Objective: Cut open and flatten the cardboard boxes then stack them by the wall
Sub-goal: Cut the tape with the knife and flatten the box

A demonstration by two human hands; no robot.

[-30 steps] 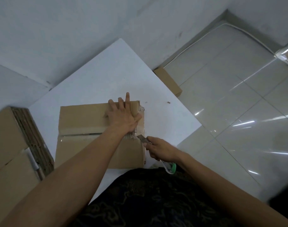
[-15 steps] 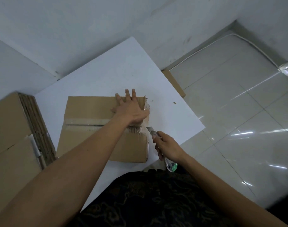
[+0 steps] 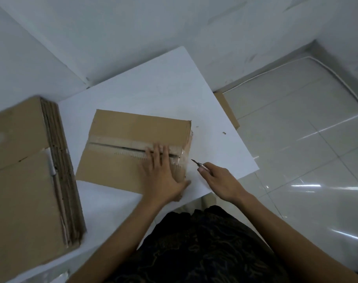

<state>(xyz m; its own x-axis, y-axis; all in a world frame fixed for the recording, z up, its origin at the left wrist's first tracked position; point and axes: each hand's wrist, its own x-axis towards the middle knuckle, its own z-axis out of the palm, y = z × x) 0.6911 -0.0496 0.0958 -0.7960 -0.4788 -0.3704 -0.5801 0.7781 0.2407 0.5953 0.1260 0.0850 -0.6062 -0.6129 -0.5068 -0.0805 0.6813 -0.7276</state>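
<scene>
The left hand's (image 3: 161, 176) fingers (image 3: 156, 154) lie straight and close together across the seam of the cardboard box (image 3: 133, 127). They cover its 3 o'clock stretch, so whether the tips dip into the slit cannot be told. The thumb splays out to the box's near corner at 5 o'clock. The right hand's (image 3: 219, 180) fingers curl round a knife (image 3: 198, 163), hiding most of the handle. Only the thin blade shows, pointing to 10 o'clock, just beside the box's 3 o'clock end and apart from it. The brown box lies flat-topped on the white table (image 3: 164, 88), and a dark slit runs along its clear-taped seam. At the box's 9 o'clock lies a stack of flattened cardboard (image 3: 21, 180), cut off by the frame.
</scene>
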